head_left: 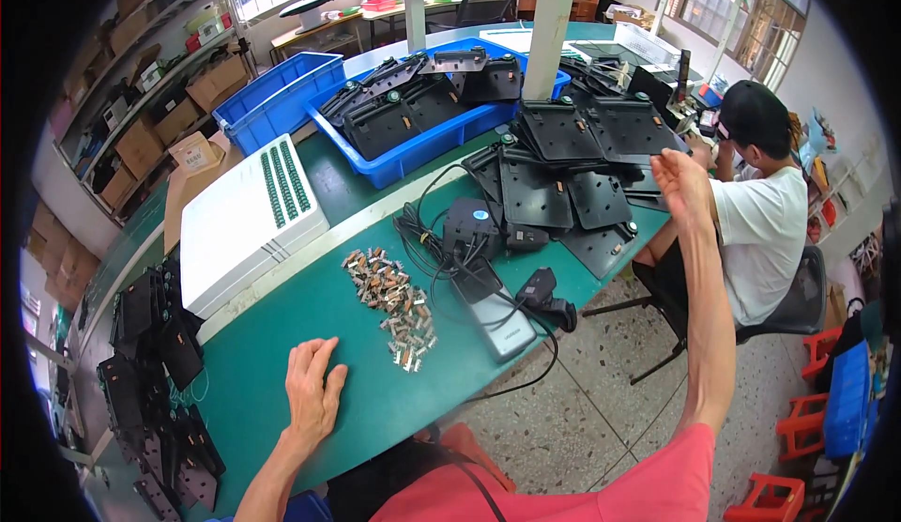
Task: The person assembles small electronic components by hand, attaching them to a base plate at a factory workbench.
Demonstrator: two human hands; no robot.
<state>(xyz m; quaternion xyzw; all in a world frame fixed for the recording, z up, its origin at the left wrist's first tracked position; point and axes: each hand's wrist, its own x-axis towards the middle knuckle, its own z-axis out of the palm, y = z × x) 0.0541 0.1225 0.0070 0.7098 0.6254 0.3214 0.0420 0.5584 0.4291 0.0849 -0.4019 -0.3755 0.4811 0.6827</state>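
Note:
My left hand [314, 392] lies on the green tabletop [253, 362], its fingers loosely stretched and nothing in them. To its right is a loose pile of small metal-and-brown parts [389, 306]. My right arm reaches far out to the right, where my right hand [681, 184] has its bent fingers at the near corner of a black plastic panel [631, 130]. The fingers appear closed on that corner, though the exact contact is small in view. More black panels [535, 189] are stacked below and to the left of this one.
A silver-grey box with cables [502, 320] and a black adapter [471, 226] lie mid-table. Behind stand a blue tray of black panels [380, 170] and a white case with green strips [249, 231]. A white post [552, 29] rises nearby. A seated person [765, 193] works at right.

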